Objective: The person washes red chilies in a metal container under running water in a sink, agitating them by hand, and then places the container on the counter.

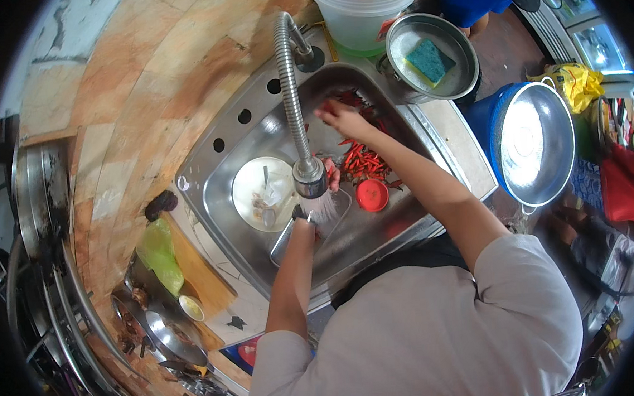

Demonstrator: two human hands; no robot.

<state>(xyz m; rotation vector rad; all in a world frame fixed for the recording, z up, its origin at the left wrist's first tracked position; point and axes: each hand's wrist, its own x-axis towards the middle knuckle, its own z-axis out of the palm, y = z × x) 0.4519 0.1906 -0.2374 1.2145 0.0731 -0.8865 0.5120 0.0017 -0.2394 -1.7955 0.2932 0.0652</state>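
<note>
Water runs from the spray head (310,179) of a flexible metal faucet into a stainless steel sink. Beneath it my left hand (322,189) is mostly hidden by the spray head and water; whether it holds something cannot be told. My right hand (340,120) is over the far right part of the sink, its fingers at some red chili peppers. More red chilies (366,163) lie heaped on the sink floor below my right forearm. A small red bowl (372,195) sits beside them. Left of the faucet is a white plate (259,222) with a spoon and scraps, partly over a metal tray (281,249).
A metal pot (461,77) with a green sponge (431,62) stands at the sink's right corner, beside a translucent bucket (362,26). Farther right is a large metal strainer (535,149) on a blue container. A wooden cutting board (202,268) and pans lie at left.
</note>
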